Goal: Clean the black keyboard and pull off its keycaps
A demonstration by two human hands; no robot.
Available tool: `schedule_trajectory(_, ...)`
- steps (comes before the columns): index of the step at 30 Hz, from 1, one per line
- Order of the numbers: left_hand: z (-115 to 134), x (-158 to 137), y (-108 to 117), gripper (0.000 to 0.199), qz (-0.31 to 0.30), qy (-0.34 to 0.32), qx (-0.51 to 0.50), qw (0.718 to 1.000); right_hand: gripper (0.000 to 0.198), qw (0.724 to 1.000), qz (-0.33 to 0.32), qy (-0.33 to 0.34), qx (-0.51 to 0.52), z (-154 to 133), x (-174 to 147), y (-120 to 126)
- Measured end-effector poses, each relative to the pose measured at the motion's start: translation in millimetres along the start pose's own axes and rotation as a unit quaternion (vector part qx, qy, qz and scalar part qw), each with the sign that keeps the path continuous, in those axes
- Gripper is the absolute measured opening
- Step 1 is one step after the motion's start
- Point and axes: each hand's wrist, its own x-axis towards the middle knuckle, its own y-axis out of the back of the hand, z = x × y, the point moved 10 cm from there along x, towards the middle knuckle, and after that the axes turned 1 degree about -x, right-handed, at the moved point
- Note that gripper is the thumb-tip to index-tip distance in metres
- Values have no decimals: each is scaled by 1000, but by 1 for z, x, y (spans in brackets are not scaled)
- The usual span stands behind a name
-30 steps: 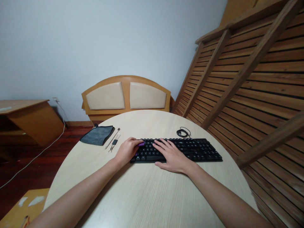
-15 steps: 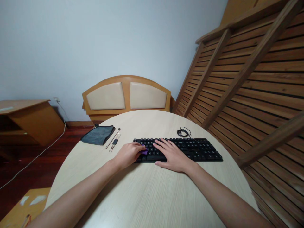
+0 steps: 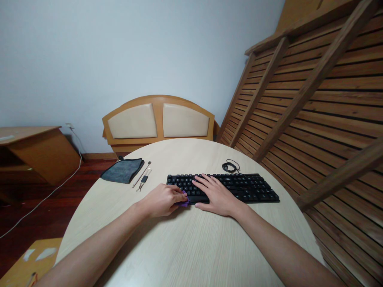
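A black keyboard lies on the round pale wooden table. My left hand is closed on a small purple piece, soft and crumpled, pressing it on the keyboard's front edge at the left. Whether it is cloth or putty I cannot tell, as the fingers cover most of it. Flat across the middle keys rests my right hand, fingers spread and thumb at the near edge, holding nothing. The keyboard's coiled black cable sits just behind it.
Left of the keyboard lie a folded grey cloth, a thin metal stick and a wire keycap puller with a black grip. A wooden headboard stands behind the table; a slatted wooden frame leans at the right.
My left hand has shifted nearer to me with the purple piece, from the left keys to the keyboard's front edge. My right hand stays in place.
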Motion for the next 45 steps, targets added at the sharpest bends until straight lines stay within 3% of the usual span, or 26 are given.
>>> schedule_trajectory(3, 0, 0, 5, 34, -5, 11, -39, 999, 81, 1000, 0, 1, 0, -1, 0, 0)
schedule_trajectory(5, -8, 0, 13, 36, 29, 49, -56, 997, 80, 1000, -1, 3, 0, -2, -1, 0)
schedule_trajectory(10, -57, -12, 32, 37, 167, 242, -30, 955, 80, 1000, -2, 7, 1, -6, -1, 1)
schedule_trajectory(14, -77, -10, 17, 36, 145, 293, -17, 945, 81, 1000, -2, 17, 3, -11, -1, 1)
schedule_trajectory(18, -70, 1, 0, 39, 90, 265, -4, 960, 81, 1000, -2, 14, 2, -11, -2, 2)
schedule_trajectory(24, -54, 4, -7, 39, 59, 213, 5, 975, 82, 1000, -10, 11, 10, -9, -1, 0)
schedule_trajectory(45, 7, 2, -2, 35, 27, -1, -41, 999, 83, 1000, -4, 14, 15, -6, -1, 0)
